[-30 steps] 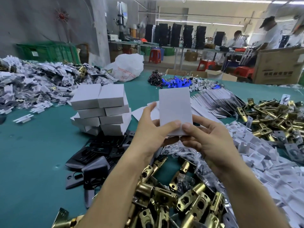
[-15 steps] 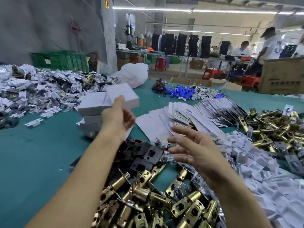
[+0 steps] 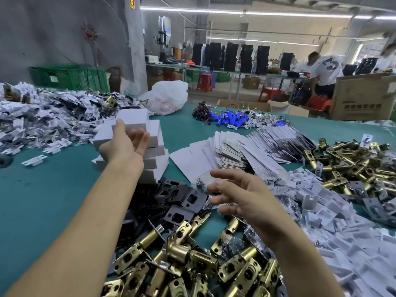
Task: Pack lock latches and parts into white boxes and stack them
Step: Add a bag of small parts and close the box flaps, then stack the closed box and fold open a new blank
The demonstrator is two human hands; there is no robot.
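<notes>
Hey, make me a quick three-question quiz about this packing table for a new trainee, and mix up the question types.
1. True or false: the right hand grips a brass latch.
2. What lies against the near side of the stack of white boxes? A) black plates B) blue cylinders C) green crate
3. Which hand is up at the stack?

Key: 1 false, it is open and empty. 2 A. 3 the left hand.

I work in a factory packing hall: my long teal-covered worktable (image 3: 32,200) is heaped with brass lock latches (image 3: 235,269); far off are red plastic stools (image 3: 204,82), white-shirted workers (image 3: 325,69) and ceiling strip lights (image 3: 192,11).
</notes>
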